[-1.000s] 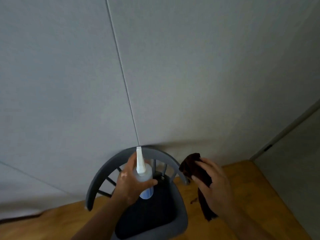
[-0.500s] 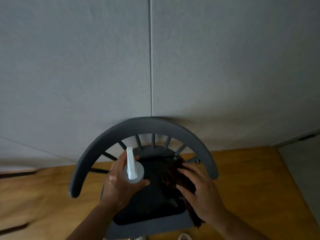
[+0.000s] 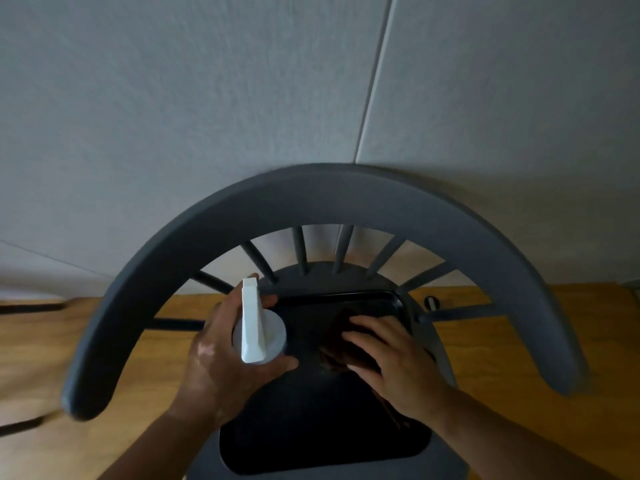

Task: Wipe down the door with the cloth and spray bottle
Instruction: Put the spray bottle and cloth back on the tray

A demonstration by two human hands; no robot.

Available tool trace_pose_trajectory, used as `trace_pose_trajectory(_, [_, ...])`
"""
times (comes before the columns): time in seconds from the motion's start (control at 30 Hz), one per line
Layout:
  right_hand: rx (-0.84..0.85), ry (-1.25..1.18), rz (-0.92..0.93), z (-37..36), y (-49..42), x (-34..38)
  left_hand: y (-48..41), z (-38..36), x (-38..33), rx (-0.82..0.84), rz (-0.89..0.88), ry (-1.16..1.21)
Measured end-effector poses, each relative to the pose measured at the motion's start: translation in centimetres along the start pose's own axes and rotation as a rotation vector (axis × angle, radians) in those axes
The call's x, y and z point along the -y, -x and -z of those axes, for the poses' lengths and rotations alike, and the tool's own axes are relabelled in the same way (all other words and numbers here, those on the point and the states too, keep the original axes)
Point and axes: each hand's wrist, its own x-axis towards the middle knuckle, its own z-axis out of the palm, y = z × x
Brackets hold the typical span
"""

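My left hand [image 3: 221, 358] grips a clear spray bottle [image 3: 258, 336] with a white nozzle, seen from above, held over the seat of a grey chair. My right hand [image 3: 391, 362] holds a dark brown cloth [image 3: 341, 344], bunched under the fingers and resting on a black tray [image 3: 346, 297] that lies on the chair seat. A tail of the cloth trails back under my right wrist. Grey panels [image 3: 207, 116] with a vertical seam fill the upper half; I cannot tell which is the door.
The grey chair has a wide curved backrest [image 3: 311, 199] with spindles, arching over both hands and close to the panels. Wooden floor [image 3: 519, 341] spreads on both sides. A small dark round fitting [image 3: 431, 301] sits on the floor right of the tray.
Both hands have come down from in front of the panels to the chair seat. The bottle and cloth stay gripped, and the cloth now rests on the tray. The view has tilted downward.
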Motion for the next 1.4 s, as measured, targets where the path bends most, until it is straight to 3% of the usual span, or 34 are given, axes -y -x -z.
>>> trace_pose_trajectory(0.27, [0.041, 0.189, 0.254, -3.2, -3.2, -1.7, -1.4, -0.5, 2.6, -0.005, 0.007, 0.018])
trace_pose_trajectory(0.53, [0.144, 0.255, 0.356, -6.8, -4.6, -2.8, -2.1, -0.9, 4.9, -0.012, 0.054, 0.077])
trace_pose_trajectory(0.77, [0.119, 0.168, 0.200, -6.0, -2.5, -3.7, -0.9, -1.0, 5.1, -0.054, 0.072, 0.025])
trace_pose_trajectory(0.9, [-0.005, 0.028, -0.037, -3.9, 1.0, -3.6, 2.3, -1.2, 4.9, -0.110, 0.192, 0.178])
trace_pose_trajectory(1.0, [-0.083, -0.088, -0.233, -2.4, 3.4, -4.1, 7.1, -2.9, 5.0, -0.177, 0.255, 0.148])
trace_pose_trajectory(1.13, [-0.092, -0.075, -0.238, -2.1, 4.3, -4.7, 9.2, -6.7, 3.2, -0.009, 0.204, 0.081])
trace_pose_trajectory(1.4, [-0.021, -0.006, -0.178, -4.8, 1.7, -4.2, 1.0, -12.3, 3.6, 0.234, -0.090, -0.313])
